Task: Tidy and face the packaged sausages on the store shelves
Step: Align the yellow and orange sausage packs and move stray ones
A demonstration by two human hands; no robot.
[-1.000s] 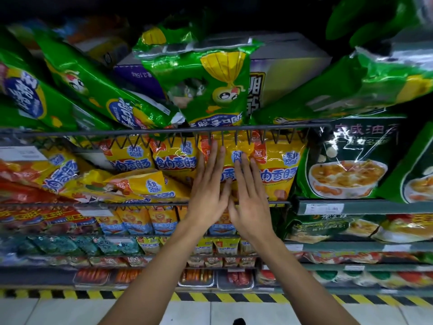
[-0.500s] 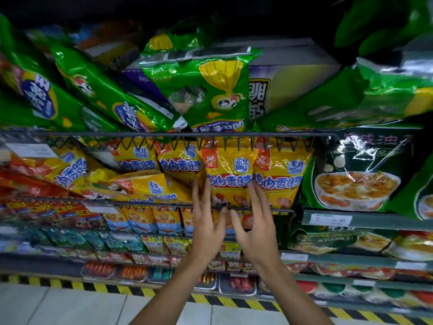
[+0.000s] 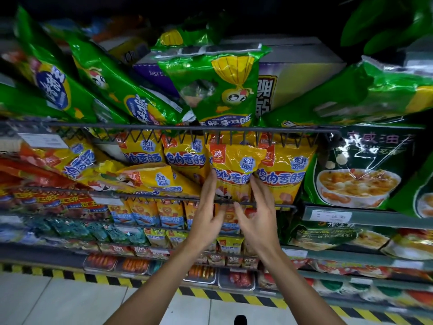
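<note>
Currently our left hand (image 3: 206, 214) and right hand (image 3: 257, 214) hold one yellow sausage bag (image 3: 234, 170) by its lower sides, fingers straight along its edges; it stands upright on the middle wire shelf (image 3: 150, 195). Risk: pulling it forward over the wire rim could tip it to the floor, or nudge the slumped yellow bag (image 3: 150, 178) at its left. Room is tight: neighbouring bags touch both sides, and the upper shelf rail (image 3: 164, 127) sits just above.
</note>
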